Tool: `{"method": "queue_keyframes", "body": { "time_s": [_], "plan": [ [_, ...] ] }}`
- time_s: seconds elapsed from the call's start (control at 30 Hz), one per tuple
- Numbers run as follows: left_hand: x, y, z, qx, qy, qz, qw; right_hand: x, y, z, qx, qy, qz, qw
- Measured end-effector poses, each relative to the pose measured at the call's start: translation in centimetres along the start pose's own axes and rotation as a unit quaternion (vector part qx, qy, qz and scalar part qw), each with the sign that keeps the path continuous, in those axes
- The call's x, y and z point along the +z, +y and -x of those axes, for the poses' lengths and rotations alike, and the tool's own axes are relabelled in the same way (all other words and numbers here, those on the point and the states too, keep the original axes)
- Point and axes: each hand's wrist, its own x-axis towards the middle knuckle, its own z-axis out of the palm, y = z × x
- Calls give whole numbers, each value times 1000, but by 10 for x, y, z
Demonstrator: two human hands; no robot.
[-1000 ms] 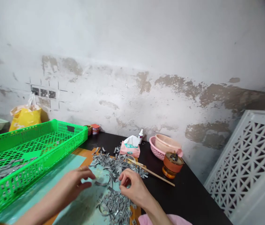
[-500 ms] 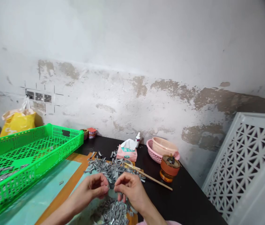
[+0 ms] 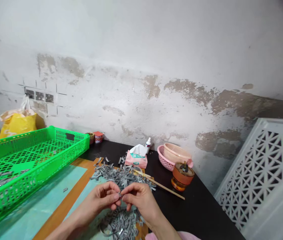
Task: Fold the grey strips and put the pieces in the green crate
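My left hand (image 3: 107,196) pinches a small grey buckle-like piece (image 3: 119,194) between thumb and forefinger. Touching or nearly touching it are the fingertips of my right hand (image 3: 138,198), closed in a pinch; what they hold is hidden. Below both hands lies a heap of small grey rectangular pieces (image 3: 122,221). Behind the fingers spreads a loose pile of short grey strips (image 3: 123,176).
A green plastic crate (image 3: 72,156) with grey strips in it stands at left. Beyond the pile are a tissue pack (image 3: 136,161), a white bottle (image 3: 148,144), pink baskets (image 3: 166,163), an amber jar (image 3: 181,178) and a wooden stick (image 3: 169,189).
My hands have come together, fingertips meeting at the small grey piece, where a gap showed before. The view has shifted slightly.
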Motion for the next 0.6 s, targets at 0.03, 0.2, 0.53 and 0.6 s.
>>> {"method": "queue_keyframes", "body": {
  "time_s": [0.03,0.2,0.53,0.6],
  "plan": [
    [-1,-1,0,-3,-1,4,1000,0,-1,1,6,0,-4,1000],
    [-4,-4,0,-12,13,9,1000,-1,-3,1,19,-13,-22,999],
    [7,8,3,-28,33,-17,999,-3,-2,1,19,-16,-9,1000],
    [6,8,2,-30,34,-12,999,-2,-2,1,15,-12,-5,1000]
  ]
}}
